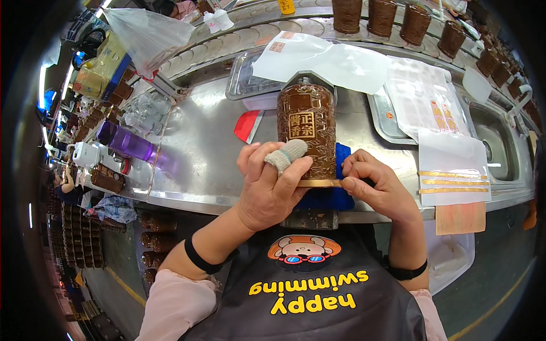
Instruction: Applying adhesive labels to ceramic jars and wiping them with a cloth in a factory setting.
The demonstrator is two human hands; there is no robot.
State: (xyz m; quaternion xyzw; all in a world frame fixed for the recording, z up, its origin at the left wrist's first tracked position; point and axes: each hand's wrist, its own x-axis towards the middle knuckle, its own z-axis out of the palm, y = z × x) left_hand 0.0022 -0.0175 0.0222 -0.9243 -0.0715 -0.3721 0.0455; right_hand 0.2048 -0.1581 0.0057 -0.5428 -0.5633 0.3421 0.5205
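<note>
A brown embossed bottle [307, 108] lies in front of me, its neck pointing away and resting at a grey holder [327, 79]. Along its near end runs a narrow gold strip [320, 183]. My left hand [270, 182] is closed around the bottle's left near side, fingers pressing at the strip; a knitted finger cover [286, 156] is on one finger. With thumb and fingertips, my right hand [375, 182] pinches the right end of the strip. Beneath the bottle's near end shows a blue cloth [327, 198].
On the metal counter [199, 131] stand a purple drink bottle [128, 142] at left and a red-and-white scraper [248, 126]. Sheets with gold strips [454, 182] hang over the right edge beside a sink [495, 150]. Brown bottles [382, 17] line a conveyor at the back.
</note>
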